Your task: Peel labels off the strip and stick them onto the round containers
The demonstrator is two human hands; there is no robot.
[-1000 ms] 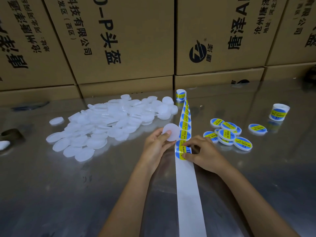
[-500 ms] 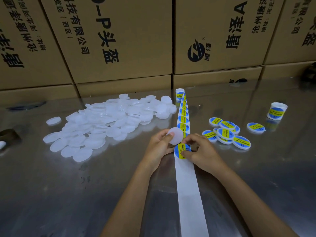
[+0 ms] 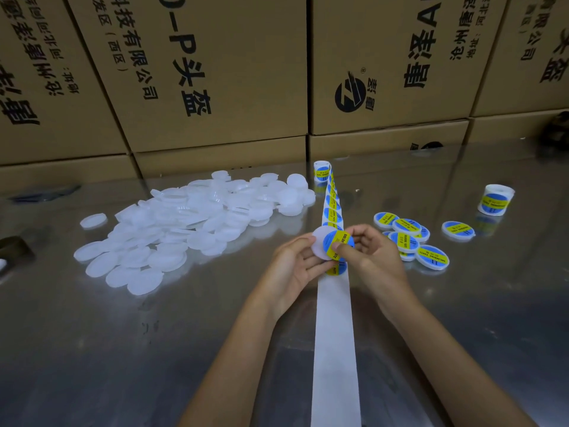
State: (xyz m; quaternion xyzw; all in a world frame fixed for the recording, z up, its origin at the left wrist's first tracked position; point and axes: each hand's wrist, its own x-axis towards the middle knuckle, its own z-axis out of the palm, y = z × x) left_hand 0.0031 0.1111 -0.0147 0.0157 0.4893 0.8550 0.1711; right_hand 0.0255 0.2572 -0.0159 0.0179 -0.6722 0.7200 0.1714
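Note:
My left hand [image 3: 295, 266] holds a white round container [image 3: 318, 243] upright above the table. My right hand [image 3: 369, 257] pinches a blue and yellow label [image 3: 337, 245] and lays it against the container's face, covering its right part. Below them the white backing strip [image 3: 335, 334] runs toward me, with further labels [image 3: 332, 208] on it leading back to a roll [image 3: 321, 171]. A heap of plain white containers [image 3: 191, 217] lies to the left. Several labelled containers [image 3: 409, 238] lie to the right.
A second label roll [image 3: 495, 200] stands at the right on the shiny metal table [image 3: 123, 349]. Cardboard boxes [image 3: 215, 72] wall off the far edge. A dark object [image 3: 12, 248] sits at the far left edge.
My right hand peeled a label off the strip and lifted it onto the container in my left hand. Both hands rose slightly and came together.

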